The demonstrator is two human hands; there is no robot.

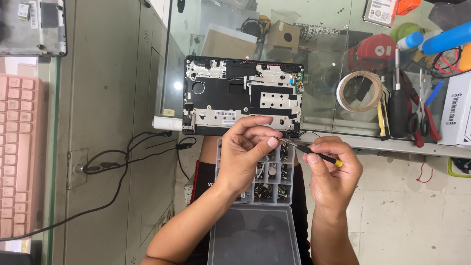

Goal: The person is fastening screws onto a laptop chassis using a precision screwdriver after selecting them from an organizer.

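So the left hand (247, 149) is curled up tight, thumb pressed against the fingertips like it's pinching something tiny, but whatever's in there is too small for me to make out. The right hand (329, 169) is closed around a small pair of tweezers (308, 148) with a black grip and a yellow end, and the metal tips point left, landing right at the left thumb, so the two hands basically meet there. Both hands hover over a clear plastic parts box (274, 179) sitting on the person's lap, its little compartments full of small screws and bits, with the see-through lid (255, 235) flopped open toward the camera. Just past the hands, an opened-up laptop base (243, 95) lies on the glass counter (324, 88), black frame with silver metal plates showing, its near edge right above the left knuckles. Off to the right on the glass there's a roll of tape (359, 91), a black-handled screwdriver (398, 105) and some red-handled scissors (421, 118), all well apart from the hands. A pink keyboard (19, 152) sits at the far left, and a black cable (122, 157) trails down the grey cabinet side between it and the laptop.
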